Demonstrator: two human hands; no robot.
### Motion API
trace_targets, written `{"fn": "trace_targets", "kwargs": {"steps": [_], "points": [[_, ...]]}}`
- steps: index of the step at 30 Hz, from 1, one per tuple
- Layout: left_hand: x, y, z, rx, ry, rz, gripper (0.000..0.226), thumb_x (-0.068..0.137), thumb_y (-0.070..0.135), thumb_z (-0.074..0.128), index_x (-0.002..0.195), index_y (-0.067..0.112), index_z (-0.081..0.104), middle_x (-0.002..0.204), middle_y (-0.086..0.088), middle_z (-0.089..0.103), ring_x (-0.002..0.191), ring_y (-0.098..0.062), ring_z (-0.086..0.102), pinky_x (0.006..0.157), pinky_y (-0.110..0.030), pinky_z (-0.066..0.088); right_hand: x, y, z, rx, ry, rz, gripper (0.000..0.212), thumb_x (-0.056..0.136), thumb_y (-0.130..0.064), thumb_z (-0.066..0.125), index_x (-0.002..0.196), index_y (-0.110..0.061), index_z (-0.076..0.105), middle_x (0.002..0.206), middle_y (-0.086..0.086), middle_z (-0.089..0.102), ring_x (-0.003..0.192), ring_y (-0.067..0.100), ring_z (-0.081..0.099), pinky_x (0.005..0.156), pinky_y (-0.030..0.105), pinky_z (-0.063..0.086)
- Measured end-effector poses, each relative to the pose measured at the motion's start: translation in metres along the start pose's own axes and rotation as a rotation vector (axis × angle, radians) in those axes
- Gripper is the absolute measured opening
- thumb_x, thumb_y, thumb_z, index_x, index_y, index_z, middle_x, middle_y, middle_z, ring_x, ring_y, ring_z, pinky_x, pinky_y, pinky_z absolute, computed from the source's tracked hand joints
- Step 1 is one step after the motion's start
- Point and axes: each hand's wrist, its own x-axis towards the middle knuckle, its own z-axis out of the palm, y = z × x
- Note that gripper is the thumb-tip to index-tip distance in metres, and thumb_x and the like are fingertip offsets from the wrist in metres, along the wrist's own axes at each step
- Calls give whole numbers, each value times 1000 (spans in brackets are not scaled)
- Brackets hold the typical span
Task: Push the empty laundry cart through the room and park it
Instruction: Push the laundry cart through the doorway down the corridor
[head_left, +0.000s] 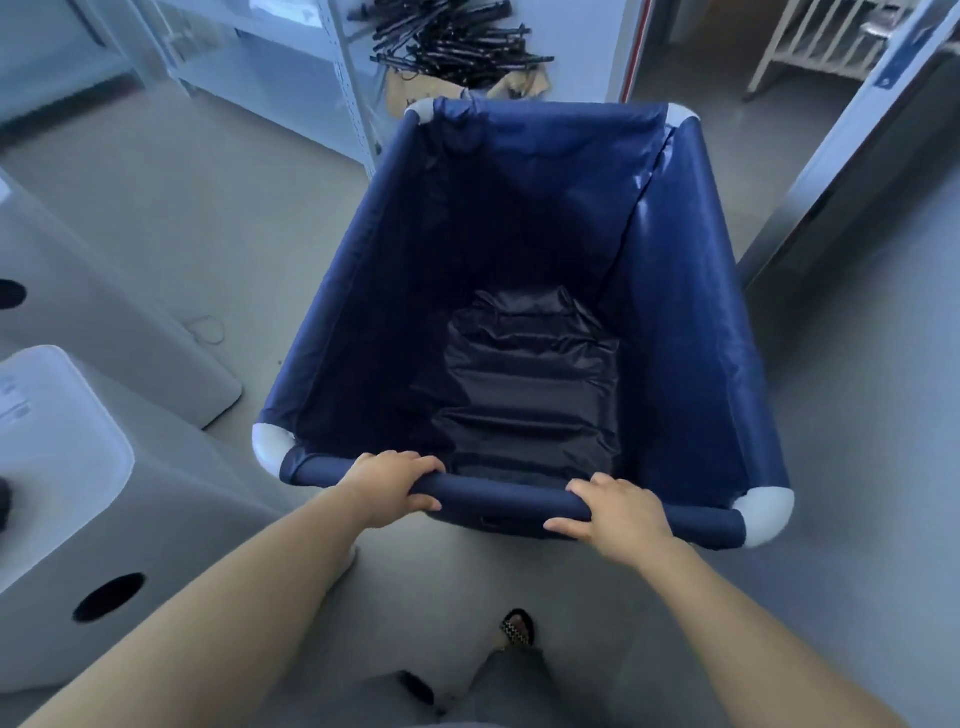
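Gripping the near rim of the empty navy fabric laundry cart (519, 291), left hand (392, 486) and right hand (615, 512) both clamped on; long axis toward 12 o'clock, pile of black hangers (457, 41) dead ahead.

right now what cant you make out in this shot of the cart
- Wheels of the laundry cart: hidden in the head view under its blue fabric body.
- Floor directly ahead: blocked by the cart's far wall.
- Black pile by the shelf: cut by the top edge, too blurred to identify.
- Left hand and right hand: fingers curl over the near rail, tips hidden.
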Motion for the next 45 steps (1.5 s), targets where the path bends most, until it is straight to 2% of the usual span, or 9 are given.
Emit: {"fn": "trace_targets", "kwargs": {"steps": [4, 9, 18, 26, 33, 41, 45], "points": [[-14, -15, 8, 54, 30, 39, 41, 92, 51, 45, 129, 34, 39, 123, 9, 55, 112, -17, 52, 95, -39, 35, -9, -21, 6, -3, 49, 9, 58, 76, -81, 34, 102, -32, 50, 96, -6, 55, 87, 18, 57, 67, 31, 34], [-29, -35, 24, 124, 70, 98, 45, 94, 53, 39, 135, 34, 34, 128, 9, 51, 115, -19, 47, 99, -39, 33, -23, -47, 16, 4, 76, 36, 59, 76, -80, 36, 101, -28, 50, 96, -5, 59, 86, 18, 59, 68, 31, 36], [-53, -77, 37, 154, -22, 134, 45, 94, 56, 35, 135, 42, 28, 131, 11, 45, 119, -18, 41, 99, -42, 26, -46, -103, 35, -29, 43, 98, 61, 77, -78, 37, 109, -27, 49, 101, -4, 57, 90, 19, 59, 69, 31, 34], [-55, -113, 31, 182, -52, 156, 46, 93, 55, 36, 136, 42, 27, 133, 11, 43, 121, -18, 39, 101, -44, 26, -39, -142, 43, -4, 56, 134, 61, 76, -80, 37, 106, -28, 49, 101, -4, 57, 90, 19, 58, 68, 33, 36], [-22, -124, 8, 189, -85, 183, 46, 94, 55, 36, 137, 43, 25, 132, 9, 43, 119, -19, 40, 99, -45, 28, -7, -136, 28, -9, 70, 143, 62, 75, -81, 36, 106, -28, 48, 101, -5, 57, 90, 18, 58, 68, 33, 36], [43, -120, -33, 194, -33, 150, 44, 94, 53, 37, 136, 42, 26, 132, 7, 42, 119, -21, 41, 101, -44, 28, 54, -105, -13, 13, 43, 149, 59, 79, -77, 37, 105, -25, 48, 95, -5, 51, 91, 20, 55, 71, 33, 37], [78, -114, -59, 196, -11, 119, 44, 95, 51, 37, 136, 40, 27, 132, 4, 40, 119, -22, 40, 104, -43, 27, 89, -84, -34, 16, 47, 145, 59, 80, -75, 37, 106, -24, 47, 102, -3, 55, 94, 20, 53, 76, 35, 41]]}}
